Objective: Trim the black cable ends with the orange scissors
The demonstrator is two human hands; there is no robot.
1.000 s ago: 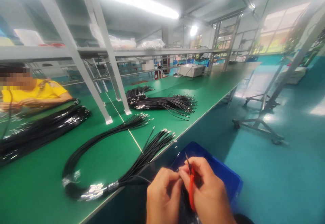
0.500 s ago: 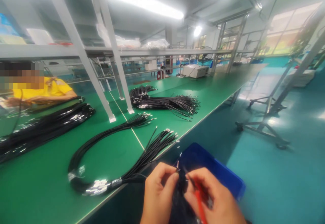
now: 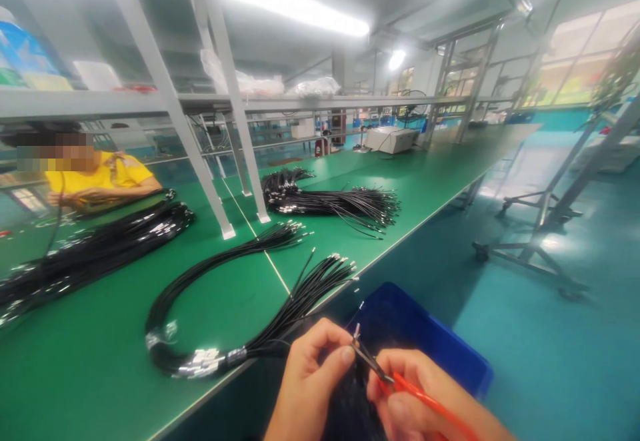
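My left hand (image 3: 317, 368) pinches the end of a black cable between thumb and index finger, with a pale tip (image 3: 357, 331) sticking up. My right hand (image 3: 415, 394) is closed around a red-handled cutting tool (image 3: 425, 398). The tool's metal jaws reach left to the cable end beside my left fingertips. On the green table to the upper left lies a curved bundle of black cables (image 3: 173, 294), wrapped in clear plastic, its ends fanned out with silver tips. Whether the jaws are closed on the cable is too small to tell.
A blue bin (image 3: 430, 334) stands below and behind my hands. Further bundles (image 3: 340, 204) (image 3: 100, 248) lie on the green table (image 3: 100, 374). A person in yellow (image 3: 110, 174) sits across at the left. Shelf posts (image 3: 245, 128) rise from the table; a wheeled frame (image 3: 530, 248) is at the right.
The tool in my right hand has swung so its jaws point left and now meet the cable end at my left fingers. The view has shifted slightly, moving the table and bin rightward.
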